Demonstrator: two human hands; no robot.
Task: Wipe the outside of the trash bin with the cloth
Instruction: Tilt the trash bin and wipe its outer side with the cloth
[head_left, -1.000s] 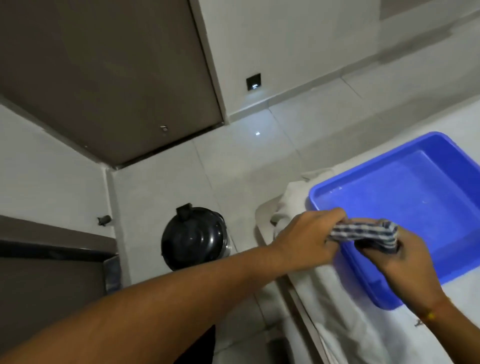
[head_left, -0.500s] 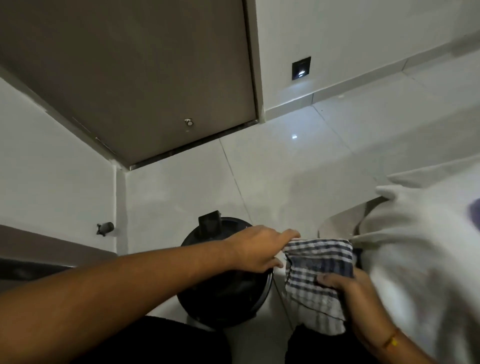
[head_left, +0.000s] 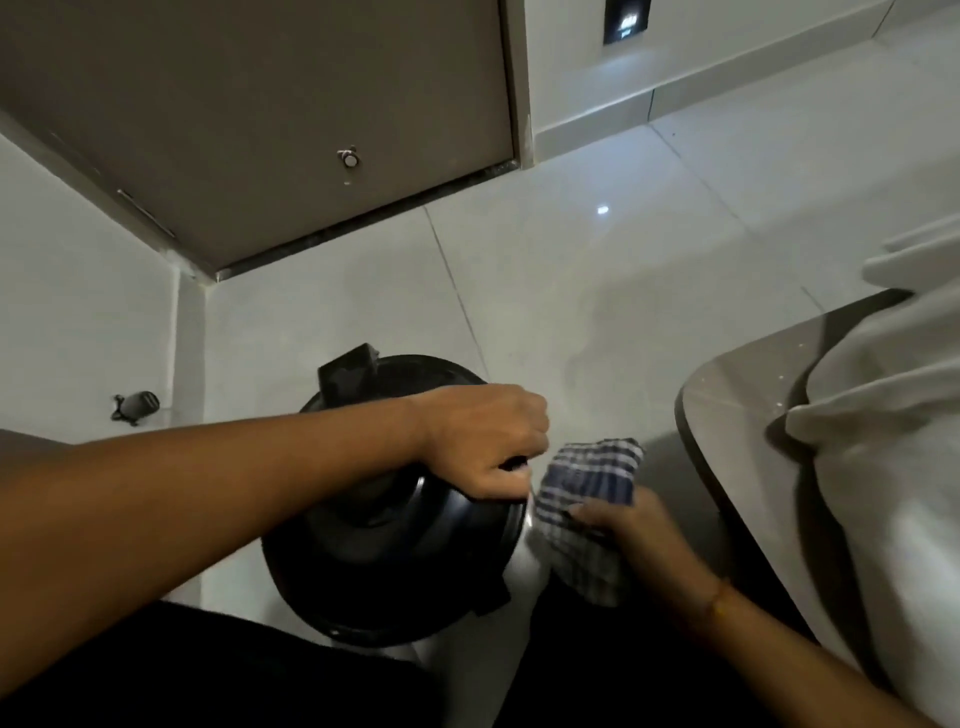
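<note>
A round trash bin (head_left: 389, 561) with a glossy black lid and a silver body stands on the pale tiled floor below me. My left hand (head_left: 483, 441) grips the right rim of its lid. My right hand (head_left: 628, 525) holds a blue-and-white checked cloth (head_left: 587, 514) just right of the bin, against the silver side near the lid's edge. The lower part of the bin is hidden by my dark clothing.
A rounded grey table corner (head_left: 727, 415) draped with a white cloth (head_left: 883, 441) juts in at the right. A brown door (head_left: 260, 114) and white walls close the far side. A small door stopper (head_left: 136, 406) sits by the left wall.
My view dropped from the blue tub toward the bin. My left hand let go of the cloth and took the lid's rim. My right hand carried the cloth down beside the bin.
</note>
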